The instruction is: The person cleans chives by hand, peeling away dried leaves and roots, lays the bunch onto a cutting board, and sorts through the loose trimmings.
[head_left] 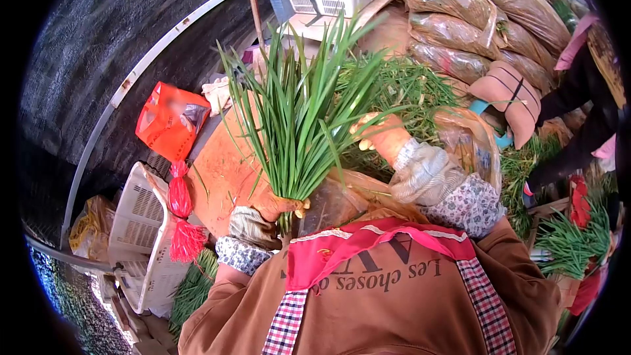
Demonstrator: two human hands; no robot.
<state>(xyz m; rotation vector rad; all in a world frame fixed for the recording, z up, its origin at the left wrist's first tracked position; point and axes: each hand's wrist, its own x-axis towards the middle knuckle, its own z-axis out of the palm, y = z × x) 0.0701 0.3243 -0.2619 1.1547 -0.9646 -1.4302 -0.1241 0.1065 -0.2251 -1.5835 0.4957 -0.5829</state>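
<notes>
The bunch of long green leaves (292,135) is upright in front of the person, above the orange board (213,171), and the left hand (273,208) is closed around its stems near the lower end. The right hand (384,137) is beside the leaves, close to the loose pile of greens (414,89); its fingers are bent, but I cannot tell whether they pinch any blade. In my judgement, the step in hand is gathering the bunch, and the next move calls for a firm left grip, with the right fingers sorting the blades gently. At left are a red plastic bag (172,121), a hank of red string (180,194) and a white crate (139,243). The crumpled clear plastic (338,200) near the stems could catch them. Filled bags (453,3) are stacked behind the pile, and another person's leg (578,92) is at right.
</notes>
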